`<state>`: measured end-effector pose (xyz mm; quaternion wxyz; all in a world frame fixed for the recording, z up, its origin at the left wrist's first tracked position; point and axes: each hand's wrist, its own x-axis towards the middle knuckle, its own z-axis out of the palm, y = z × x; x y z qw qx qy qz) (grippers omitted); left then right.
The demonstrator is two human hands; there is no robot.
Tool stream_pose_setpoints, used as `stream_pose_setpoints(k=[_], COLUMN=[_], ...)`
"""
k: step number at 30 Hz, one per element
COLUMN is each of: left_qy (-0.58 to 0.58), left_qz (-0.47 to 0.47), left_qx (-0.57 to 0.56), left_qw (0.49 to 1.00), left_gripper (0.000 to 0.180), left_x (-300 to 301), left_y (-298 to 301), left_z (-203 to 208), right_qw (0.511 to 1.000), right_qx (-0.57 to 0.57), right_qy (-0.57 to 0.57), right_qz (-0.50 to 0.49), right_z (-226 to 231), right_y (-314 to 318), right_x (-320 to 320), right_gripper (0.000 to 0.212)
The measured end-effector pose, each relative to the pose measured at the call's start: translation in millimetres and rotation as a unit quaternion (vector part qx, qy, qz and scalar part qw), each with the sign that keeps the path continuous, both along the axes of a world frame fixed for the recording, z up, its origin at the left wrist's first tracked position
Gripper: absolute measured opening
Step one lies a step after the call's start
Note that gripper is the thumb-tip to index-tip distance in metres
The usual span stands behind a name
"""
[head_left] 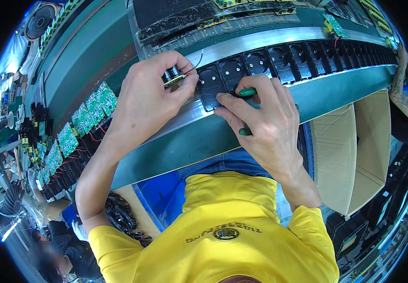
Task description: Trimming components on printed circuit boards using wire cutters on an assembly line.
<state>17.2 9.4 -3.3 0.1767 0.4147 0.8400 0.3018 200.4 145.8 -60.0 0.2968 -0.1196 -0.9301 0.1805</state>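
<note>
My left hand (154, 89) is closed on a small circuit board (174, 79) with black cylindrical parts. A dark wire (198, 62) sticks up from the board, and a red one runs toward the nearest black plastic housing (209, 85). My right hand (267, 120) is closed round a hand tool with two green handles (247, 92); its working end is hidden by my fingers. Thumb and forefinger of that hand are at the right side of the same housing. The housing lies open side up at the left end of a long row, with metal studs inside.
More black housings (303, 59) run right along a metal rail (255, 45). A lone green board (336, 26) rests beyond them. Wired green boards (67, 139) line up at left. An open cardboard box (333, 155) stands at right, below the bench edge. Another person's arm (400, 80) is at far right.
</note>
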Motion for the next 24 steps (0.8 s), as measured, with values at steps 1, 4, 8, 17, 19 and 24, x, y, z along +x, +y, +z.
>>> stream_pose_setpoints(k=[1,4,8,17,19,24], left_qy=[0.000,0.020,0.062,0.235,0.244,0.231], left_qz=[0.000,-0.033,-0.099,-0.247,-0.248,-0.242], left_qx=[0.000,-0.002,0.029,0.037,0.038,0.064], left_qw=[1.000,0.999,0.993,0.939,0.937,0.940], left_gripper=[0.010,0.008,0.008,0.015,0.014,0.014], left_x=[0.6,2.1,-9.5,-32.4,-33.5,-36.7], left_y=[0.3,1.5,-3.9,-6.5,-9.4,-10.3], left_z=[0.1,-0.6,-9.4,-13.1,-15.6,-25.2], right_qw=[1.000,1.000,0.972,0.606,0.531,0.492], right_qx=[0.000,0.009,-0.213,-0.676,-0.723,-0.739], right_qy=[0.000,0.001,0.059,0.327,0.342,0.339], right_qz=[0.000,0.013,0.082,0.263,0.281,0.313], right_z=[0.6,3.2,33.8,26.7,11.4,-5.9], right_y=[0.6,2.1,6.2,27.9,23.4,21.6], right_x=[-0.1,-0.1,-3.9,-83.6,-100.5,-116.4], right_gripper=[0.024,0.040,0.045,0.052,0.044,0.042])
